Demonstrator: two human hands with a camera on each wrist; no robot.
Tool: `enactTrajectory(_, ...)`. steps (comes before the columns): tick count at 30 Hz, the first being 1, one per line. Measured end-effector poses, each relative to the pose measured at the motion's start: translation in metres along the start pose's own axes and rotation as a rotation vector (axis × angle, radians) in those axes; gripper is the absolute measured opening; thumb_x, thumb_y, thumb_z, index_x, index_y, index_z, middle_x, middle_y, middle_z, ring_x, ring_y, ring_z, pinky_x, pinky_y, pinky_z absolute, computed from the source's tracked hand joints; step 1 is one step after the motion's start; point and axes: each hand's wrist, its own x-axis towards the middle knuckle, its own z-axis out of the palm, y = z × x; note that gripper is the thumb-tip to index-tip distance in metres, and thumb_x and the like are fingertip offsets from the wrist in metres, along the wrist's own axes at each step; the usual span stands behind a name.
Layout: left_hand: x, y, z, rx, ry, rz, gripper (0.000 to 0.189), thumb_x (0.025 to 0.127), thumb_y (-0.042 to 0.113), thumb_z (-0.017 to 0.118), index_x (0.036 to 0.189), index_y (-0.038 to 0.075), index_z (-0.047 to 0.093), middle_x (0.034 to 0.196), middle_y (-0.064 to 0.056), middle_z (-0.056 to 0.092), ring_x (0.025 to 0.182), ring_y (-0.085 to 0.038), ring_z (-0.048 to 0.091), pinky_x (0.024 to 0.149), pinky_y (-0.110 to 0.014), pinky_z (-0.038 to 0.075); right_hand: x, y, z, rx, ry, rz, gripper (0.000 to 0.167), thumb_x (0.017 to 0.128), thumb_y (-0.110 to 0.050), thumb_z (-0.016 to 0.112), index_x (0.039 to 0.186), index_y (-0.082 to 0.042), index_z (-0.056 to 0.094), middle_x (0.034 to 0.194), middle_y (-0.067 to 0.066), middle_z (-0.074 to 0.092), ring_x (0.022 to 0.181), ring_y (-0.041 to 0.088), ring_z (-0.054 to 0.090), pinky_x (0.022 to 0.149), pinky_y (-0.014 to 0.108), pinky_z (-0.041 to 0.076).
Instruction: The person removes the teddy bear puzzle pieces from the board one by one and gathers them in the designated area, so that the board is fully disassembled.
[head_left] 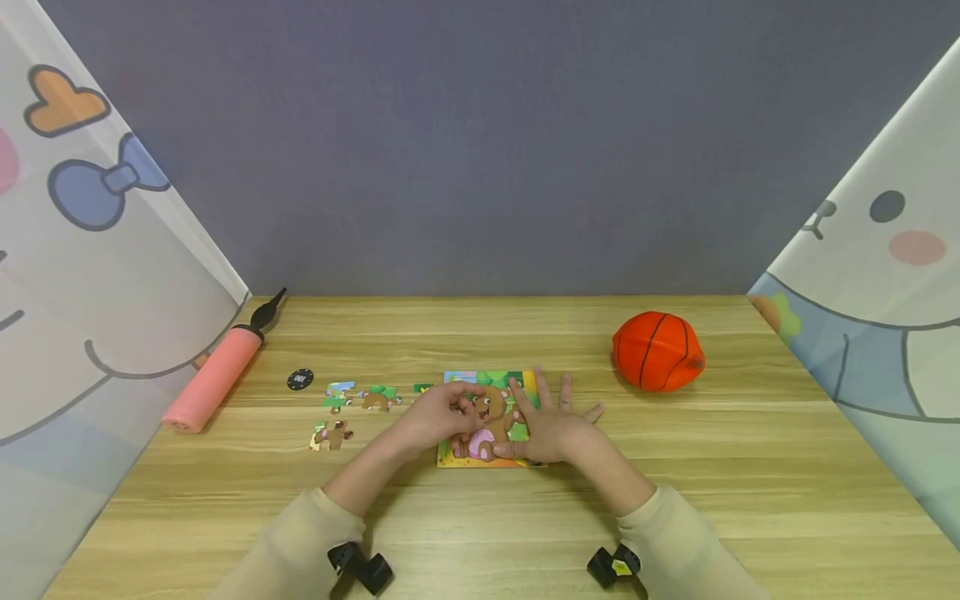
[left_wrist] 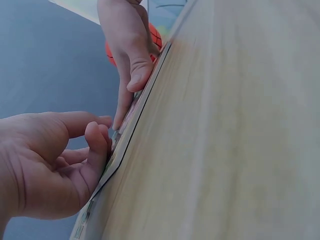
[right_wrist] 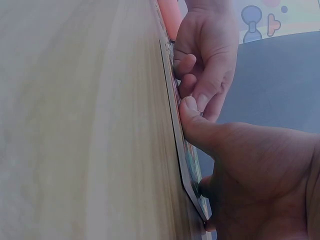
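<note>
A jigsaw puzzle board (head_left: 491, 461) with a brown bear picture lies flat on the table. My left hand (head_left: 438, 417) is over its left part, thumb and index finger pinching a small puzzle piece, mostly hidden by the fingers; a thin edge shows at the fingertips in the right wrist view. My right hand (head_left: 555, 433) rests on the board's right side with its fingers straight and spread, the thumb lying across the picture. Loose puzzle pieces lie left of the board: a blue-and-green piece (head_left: 339, 395), a bear piece (head_left: 378, 398) and another brown piece (head_left: 332, 434).
A pink hand pump (head_left: 213, 379) with a black nozzle lies at the table's left edge. Near it is a black round chip (head_left: 300, 379). A dented red ball (head_left: 657, 352) with black lines sits on the right. A grey wall (head_left: 495, 167) stands behind the wooden table (head_left: 750, 467).
</note>
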Motion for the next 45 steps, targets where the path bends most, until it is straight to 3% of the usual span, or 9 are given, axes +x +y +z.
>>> enactTrajectory(8, 0.008, 0.005, 0.000, 0.102, -0.028, -0.022, 0.063, 0.086, -0.005, 0.069, 0.146, -0.002, 0.049, 0.076, -0.009, 0.061, 0.047, -0.016, 0.056, 0.046, -0.028, 0.052, 0.000, 0.002, 0.000, -0.002, 0.004, 0.003, 0.112, 0.078, -0.084, 0.057, 0.164, -0.029, 0.010, 0.167, 0.016, -0.014, 0.146, 0.056, -0.012, 0.090, 0.092, 0.003)
enactTrajectory(21, 0.013, 0.008, 0.001, 0.150, -0.012, -0.052, 0.054, 0.087, -0.005, 0.073, 0.138, 0.006, 0.060, 0.074, -0.007, 0.056, 0.045, -0.013, 0.052, 0.045, -0.024, 0.047, 0.000, 0.003, -0.002, -0.009, -0.006, -0.001, 0.115, 0.077, -0.086, 0.054, 0.164, -0.027, 0.008, 0.167, 0.017, -0.012, 0.146, 0.055, -0.013, 0.090, 0.092, 0.001)
enactTrajectory(31, 0.014, 0.012, 0.002, 0.119, 0.017, -0.072, 0.054, 0.085, -0.007, 0.075, 0.135, 0.009, 0.061, 0.074, -0.006, 0.055, 0.049, -0.010, 0.045, 0.045, -0.021, 0.040, -0.001, 0.002, -0.002, -0.004, 0.000, -0.007, 0.111, 0.080, -0.082, 0.057, 0.164, -0.027, 0.010, 0.167, 0.017, -0.013, 0.145, 0.056, -0.013, 0.088, 0.092, 0.003)
enactTrajectory(35, 0.012, 0.011, 0.000, 0.118, 0.018, -0.062, 0.052, 0.086, -0.004, 0.075, 0.134, 0.010, 0.062, 0.080, -0.008, 0.057, 0.051, -0.011, 0.046, 0.046, -0.022, 0.040, -0.001, 0.001, -0.003, 0.000, 0.001, -0.012, 0.110, 0.080, -0.081, 0.057, 0.164, -0.027, 0.010, 0.167, 0.018, -0.012, 0.144, 0.057, -0.013, 0.088, 0.092, 0.004)
enactTrajectory(42, 0.008, 0.013, -0.002, 0.048, 0.029, -0.042, 0.042, 0.091, -0.001, 0.069, 0.131, 0.008, 0.063, 0.104, -0.013, 0.056, 0.060, -0.015, 0.049, 0.049, -0.023, 0.044, 0.000, 0.000, -0.003, -0.005, 0.002, -0.013, 0.111, 0.079, -0.082, 0.058, 0.164, -0.028, 0.011, 0.167, 0.018, -0.012, 0.145, 0.057, -0.012, 0.089, 0.092, 0.004)
enactTrajectory(45, 0.008, 0.013, -0.002, 0.026, 0.028, -0.039, 0.037, 0.094, 0.000, 0.066, 0.130, 0.009, 0.064, 0.108, -0.012, 0.061, 0.060, -0.017, 0.056, 0.048, -0.025, 0.046, 0.000, 0.000, -0.002, -0.007, -0.003, -0.007, 0.112, 0.079, -0.083, 0.058, 0.164, -0.028, 0.010, 0.167, 0.017, -0.012, 0.145, 0.056, -0.013, 0.089, 0.092, 0.004)
